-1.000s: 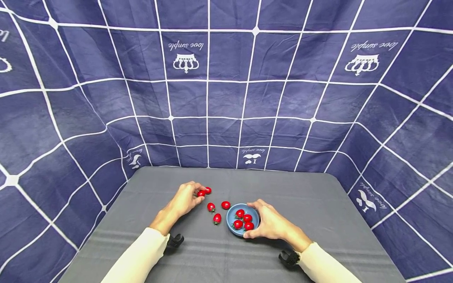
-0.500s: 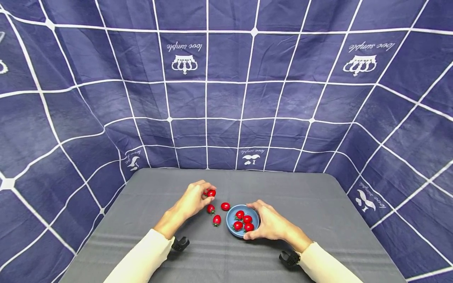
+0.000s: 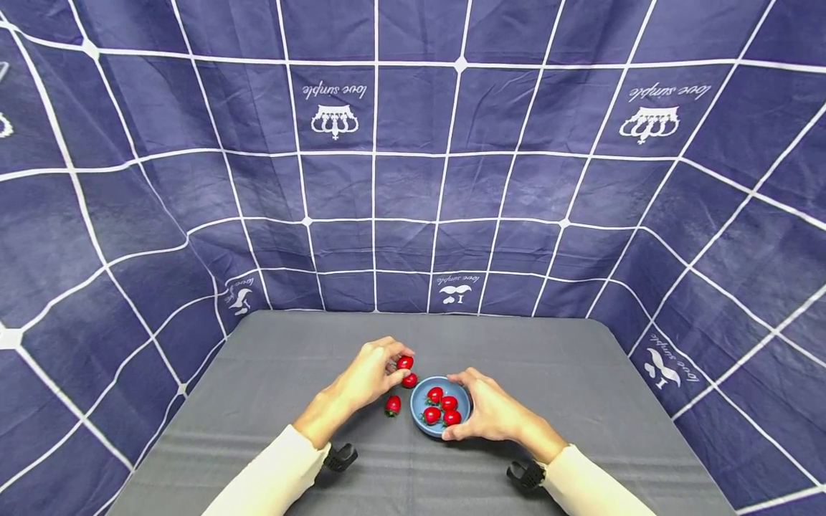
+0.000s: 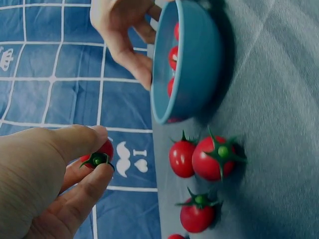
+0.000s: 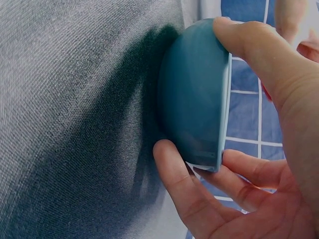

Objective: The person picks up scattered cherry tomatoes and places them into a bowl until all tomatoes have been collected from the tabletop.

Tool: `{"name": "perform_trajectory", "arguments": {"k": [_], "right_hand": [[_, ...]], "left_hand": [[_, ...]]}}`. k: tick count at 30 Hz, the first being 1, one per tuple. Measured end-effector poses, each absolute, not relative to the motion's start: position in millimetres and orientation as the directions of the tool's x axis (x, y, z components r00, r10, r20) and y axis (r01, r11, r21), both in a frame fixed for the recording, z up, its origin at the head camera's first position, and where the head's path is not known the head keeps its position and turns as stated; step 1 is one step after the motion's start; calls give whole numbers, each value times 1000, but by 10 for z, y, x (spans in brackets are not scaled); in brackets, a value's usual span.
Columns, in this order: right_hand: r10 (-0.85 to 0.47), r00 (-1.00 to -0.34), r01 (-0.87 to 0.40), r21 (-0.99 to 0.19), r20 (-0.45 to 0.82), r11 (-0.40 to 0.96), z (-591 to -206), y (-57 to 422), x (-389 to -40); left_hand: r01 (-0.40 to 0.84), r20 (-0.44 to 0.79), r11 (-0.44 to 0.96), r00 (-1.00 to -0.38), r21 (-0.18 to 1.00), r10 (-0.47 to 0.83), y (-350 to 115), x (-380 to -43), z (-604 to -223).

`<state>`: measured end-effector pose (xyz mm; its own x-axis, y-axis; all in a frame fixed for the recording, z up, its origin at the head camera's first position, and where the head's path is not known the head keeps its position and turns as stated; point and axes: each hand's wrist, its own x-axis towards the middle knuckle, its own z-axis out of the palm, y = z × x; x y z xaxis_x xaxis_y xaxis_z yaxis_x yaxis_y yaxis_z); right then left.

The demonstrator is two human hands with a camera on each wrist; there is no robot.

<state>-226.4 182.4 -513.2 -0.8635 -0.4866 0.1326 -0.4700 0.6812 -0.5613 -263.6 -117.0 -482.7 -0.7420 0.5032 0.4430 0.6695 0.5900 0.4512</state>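
My left hand point(image 3: 369, 374) pinches a cherry tomato point(image 4: 105, 148) between thumb and fingertips, its green stem end facing the left wrist camera. This tomato is held above the table, left of a small blue bowl point(image 4: 202, 69). Several cherry tomatoes point(image 3: 435, 395) sit in the bowl. My right hand point(image 3: 492, 407) grips the bowl from the right, thumb at the near rim and fingers round the far side, as the right wrist view shows at the bowl wall point(image 5: 192, 94). Loose cherry tomatoes point(image 4: 214, 158) lie on the table between left hand and bowl, one nearer point(image 3: 393, 405).
A grey cloth covers the table point(image 3: 555, 373). Behind it and along both sides hangs a blue curtain point(image 3: 413, 183) with white grid lines. Each wrist wears a black band point(image 3: 340, 456) by a cream sleeve point(image 3: 277, 473).
My left hand has moved right toward the bowl, carrying the pinched cherry tomato away from the far-left spot. The right hand and the bowl have stayed in place.
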Motion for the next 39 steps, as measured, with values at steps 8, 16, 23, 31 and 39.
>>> {"name": "perform_trajectory", "arguments": {"k": [8,16,23,31,39], "right_hand": [[-487,-862,-475,-555,137,683,-5143,1825,-2270],[-490,-861,-478,-545,136,689,-5151,1821,-2282],[-486,-865,-470,-541,126,697,-5153,1823,-2277],[-494,-858,-485,-536,139,692,-5170,1828,-2291],[-497,-857,-486,-538,140,688,-5177,1825,-2296]], "left_hand": [[694,444,573,-720,437,533,-1058,-2561,-4851],[688,410,586,-725,427,553,-975,-2495,-4906],[703,401,571,-711,423,578,-940,-2475,-4928],[709,387,572,-705,414,594,-906,-2471,-4966],[709,388,580,-705,401,594,-890,-2464,-4962]]}}
